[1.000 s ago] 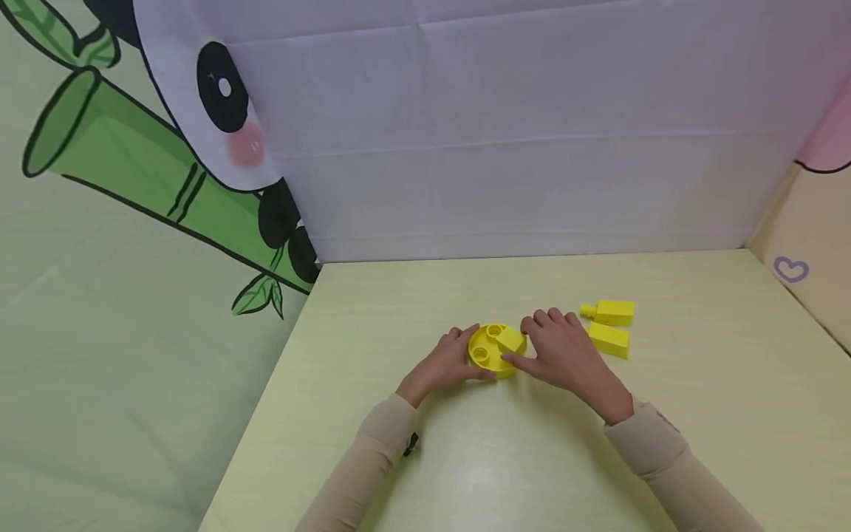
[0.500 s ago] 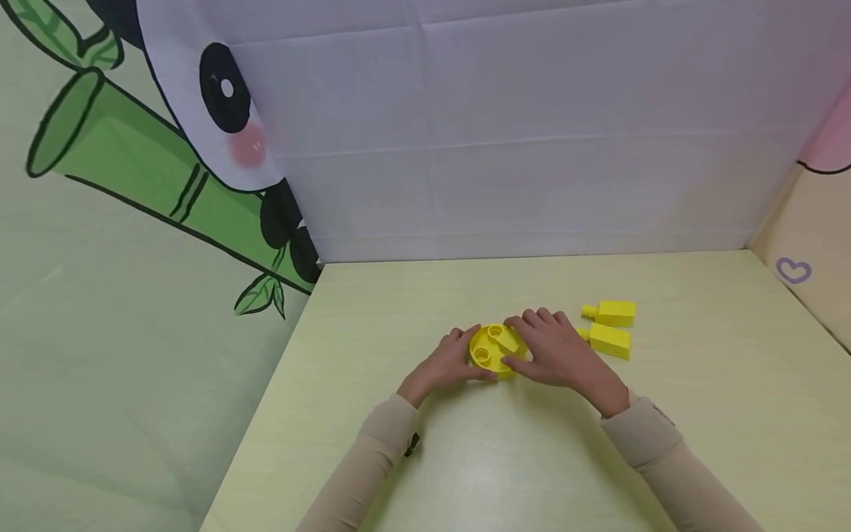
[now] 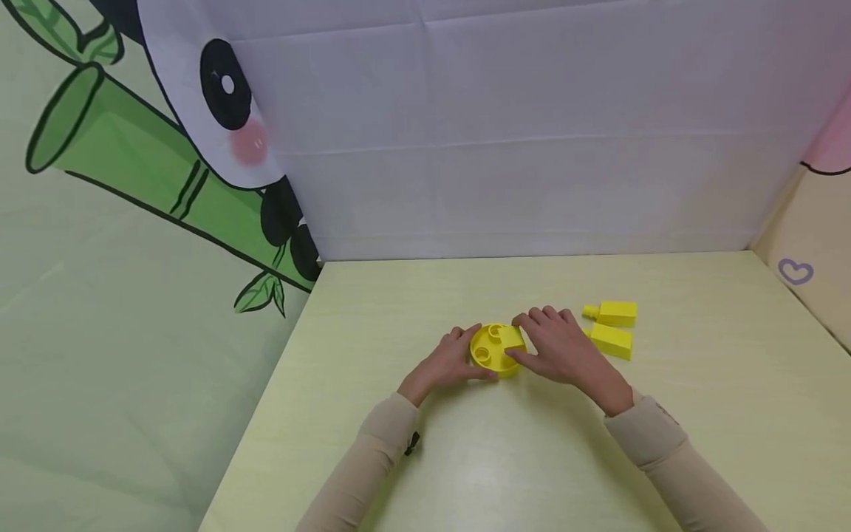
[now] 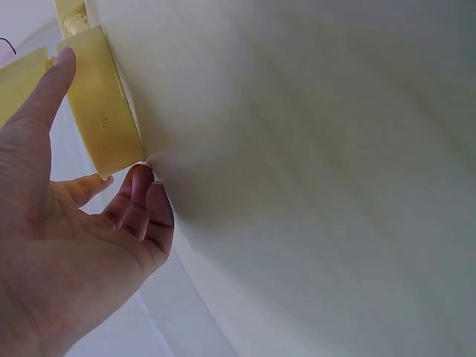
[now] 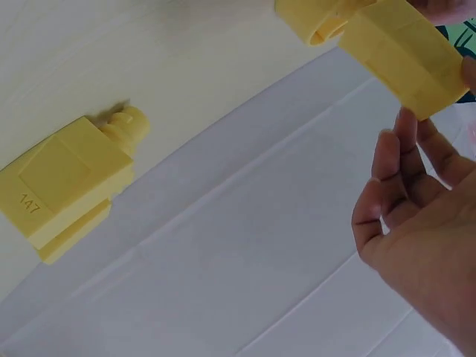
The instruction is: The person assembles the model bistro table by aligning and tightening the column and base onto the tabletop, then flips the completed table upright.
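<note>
A round yellow base [image 3: 488, 363] with raised round sockets stands on the table, and a yellow block [image 3: 510, 338] sits at its right side. My left hand [image 3: 447, 362] grips the base from the left, thumb at the front edge and fingers behind; in the left wrist view the thumb lies on its yellow side wall [image 4: 108, 111]. My right hand [image 3: 565, 353] pinches the block between thumb and fingertips. In the right wrist view that block [image 5: 405, 56] is tilted over the base's rim [image 5: 305, 18]. How its lower end meets the base is hidden.
Two more yellow blocks with knobbed ends, a rear one [image 3: 617, 313] and a front one [image 3: 612, 340], lie on the table [image 3: 532, 473] just right of my right hand. A white cloth [image 3: 518, 148] hangs behind the table's back edge.
My right hand moved left, then slightly back right, keeping its pinch on the block, which has turned a little. My left hand has stayed on the base.
</note>
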Motion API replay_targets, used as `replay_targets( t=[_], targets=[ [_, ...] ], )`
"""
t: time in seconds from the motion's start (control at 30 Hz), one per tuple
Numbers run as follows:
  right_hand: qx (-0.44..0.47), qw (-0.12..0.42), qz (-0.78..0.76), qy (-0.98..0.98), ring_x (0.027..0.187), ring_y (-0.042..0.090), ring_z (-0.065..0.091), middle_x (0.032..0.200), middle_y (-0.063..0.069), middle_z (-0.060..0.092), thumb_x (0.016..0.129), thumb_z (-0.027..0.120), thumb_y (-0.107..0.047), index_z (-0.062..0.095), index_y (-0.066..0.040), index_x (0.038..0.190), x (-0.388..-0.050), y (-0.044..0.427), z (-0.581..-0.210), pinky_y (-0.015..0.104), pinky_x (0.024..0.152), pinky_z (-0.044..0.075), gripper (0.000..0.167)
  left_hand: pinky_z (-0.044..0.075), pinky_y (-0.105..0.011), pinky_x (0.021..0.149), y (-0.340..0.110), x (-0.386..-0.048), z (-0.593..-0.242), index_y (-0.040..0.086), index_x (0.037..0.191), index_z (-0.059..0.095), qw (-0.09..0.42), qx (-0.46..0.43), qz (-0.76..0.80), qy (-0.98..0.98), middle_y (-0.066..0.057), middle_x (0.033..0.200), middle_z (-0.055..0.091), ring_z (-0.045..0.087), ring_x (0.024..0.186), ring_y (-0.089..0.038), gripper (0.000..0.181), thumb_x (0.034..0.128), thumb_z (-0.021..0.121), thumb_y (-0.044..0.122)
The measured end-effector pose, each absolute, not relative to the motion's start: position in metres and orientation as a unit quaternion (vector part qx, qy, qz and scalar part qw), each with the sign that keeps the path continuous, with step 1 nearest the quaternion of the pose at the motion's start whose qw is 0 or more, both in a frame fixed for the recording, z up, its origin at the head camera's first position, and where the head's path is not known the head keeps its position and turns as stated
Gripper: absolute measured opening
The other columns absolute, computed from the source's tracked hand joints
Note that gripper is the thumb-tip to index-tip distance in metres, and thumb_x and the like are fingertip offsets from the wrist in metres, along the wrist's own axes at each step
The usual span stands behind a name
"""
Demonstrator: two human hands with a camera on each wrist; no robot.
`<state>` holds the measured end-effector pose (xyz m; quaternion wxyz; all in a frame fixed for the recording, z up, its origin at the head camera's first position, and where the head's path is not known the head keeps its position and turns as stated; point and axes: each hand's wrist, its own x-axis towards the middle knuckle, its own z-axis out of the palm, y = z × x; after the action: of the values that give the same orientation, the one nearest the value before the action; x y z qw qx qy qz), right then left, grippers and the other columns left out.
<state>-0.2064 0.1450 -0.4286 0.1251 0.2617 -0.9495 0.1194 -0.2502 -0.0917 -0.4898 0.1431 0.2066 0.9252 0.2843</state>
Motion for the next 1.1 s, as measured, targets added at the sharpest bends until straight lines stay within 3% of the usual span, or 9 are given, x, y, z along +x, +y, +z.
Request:
replay_targets(
  t=[0.27, 0.43, 0.63, 0.8, 0.87, 0.93, 1.03, 1.1],
  targets=[
    [0.225, 0.138, 0.131, -0.956, 0.094, 0.035, 0.057, 0.101, 0.013, 0.066, 0.090, 0.078, -0.041, 0.068, -0.002, 0.111, -0.2072, 0.1427, -0.4307, 0.054, 0.085, 0.044, 0.045, 0.045, -0.050, 0.106, -0.0913, -0.2513, -0.4902, 0.012, 0.163, 0.032, 0.141, 0.214, 0.275, 0.927, -0.019, 0.143, 0.047, 0.047, 0.126, -0.031, 0.103, 0.0844, 0.082, 0.056],
    [0.206, 0.149, 0.118, -0.960, 0.084, 0.032, 0.053, 0.084, 0.008, 0.057, 0.090, 0.078, -0.043, 0.063, -0.003, 0.096, -0.2079, 0.1404, -0.4303, 0.049, 0.078, 0.042, 0.043, 0.046, -0.050, 0.105, -0.0921, -0.2514, -0.4898, 0.012, 0.163, 0.032, 0.140, 0.212, 0.272, 0.928, -0.018, 0.143, 0.047, 0.047, 0.127, -0.031, 0.102, 0.0848, 0.081, 0.056],
    [0.189, 0.138, 0.121, -0.965, 0.086, 0.032, 0.054, 0.086, 0.008, 0.060, 0.090, 0.078, -0.046, 0.067, -0.003, 0.099, -0.2074, 0.1387, -0.4284, 0.050, 0.078, 0.042, 0.046, 0.046, -0.050, 0.105, -0.0926, -0.2509, -0.4892, 0.011, 0.163, 0.033, 0.140, 0.215, 0.270, 0.928, -0.019, 0.143, 0.047, 0.048, 0.126, -0.032, 0.102, 0.0850, 0.081, 0.057],
    [0.179, 0.137, 0.124, -0.966, 0.078, 0.029, 0.050, 0.076, 0.004, 0.053, 0.089, 0.078, -0.049, 0.059, -0.007, 0.082, -0.2077, 0.1387, -0.4287, 0.048, 0.076, 0.039, 0.047, 0.046, -0.050, 0.106, -0.0923, -0.2514, -0.4903, 0.011, 0.162, 0.033, 0.138, 0.215, 0.265, 0.930, -0.019, 0.143, 0.047, 0.048, 0.126, -0.032, 0.102, 0.0852, 0.080, 0.057],
    [0.173, 0.135, 0.127, -0.967, 0.079, 0.030, 0.051, 0.079, 0.006, 0.056, 0.090, 0.077, -0.052, 0.063, -0.005, 0.088, -0.2077, 0.1390, -0.4286, 0.049, 0.077, 0.039, 0.049, 0.045, -0.050, 0.106, -0.0921, -0.2514, -0.4909, 0.010, 0.162, 0.033, 0.137, 0.217, 0.264, 0.930, -0.019, 0.143, 0.047, 0.048, 0.126, -0.032, 0.102, 0.0853, 0.080, 0.057],
    [0.177, 0.131, 0.128, -0.967, 0.085, 0.033, 0.053, 0.089, 0.010, 0.061, 0.091, 0.075, -0.051, 0.068, -0.002, 0.104, -0.2076, 0.1399, -0.4281, 0.051, 0.079, 0.040, 0.051, 0.045, -0.049, 0.106, -0.0915, -0.2516, -0.4916, 0.010, 0.162, 0.033, 0.135, 0.219, 0.259, 0.931, -0.018, 0.144, 0.048, 0.048, 0.127, -0.032, 0.102, 0.0852, 0.080, 0.057],
    [0.197, 0.125, 0.136, -0.963, 0.096, 0.037, 0.054, 0.103, 0.015, 0.062, 0.093, 0.075, -0.041, 0.065, -0.001, 0.129, -0.2084, 0.1419, -0.4279, 0.053, 0.081, 0.040, 0.055, 0.046, -0.048, 0.106, -0.0902, -0.2510, -0.4914, 0.009, 0.162, 0.033, 0.131, 0.221, 0.252, 0.933, -0.018, 0.143, 0.049, 0.049, 0.126, -0.031, 0.103, 0.0849, 0.080, 0.058],
    [0.210, 0.124, 0.137, -0.960, 0.096, 0.036, 0.052, 0.104, 0.015, 0.060, 0.093, 0.076, -0.034, 0.064, -0.002, 0.133, -0.2093, 0.1433, -0.4280, 0.053, 0.081, 0.040, 0.053, 0.046, -0.048, 0.106, -0.0889, -0.2504, -0.4905, 0.009, 0.162, 0.034, 0.128, 0.220, 0.247, 0.935, -0.017, 0.143, 0.049, 0.049, 0.125, -0.031, 0.103, 0.0846, 0.080, 0.058]
  ],
)
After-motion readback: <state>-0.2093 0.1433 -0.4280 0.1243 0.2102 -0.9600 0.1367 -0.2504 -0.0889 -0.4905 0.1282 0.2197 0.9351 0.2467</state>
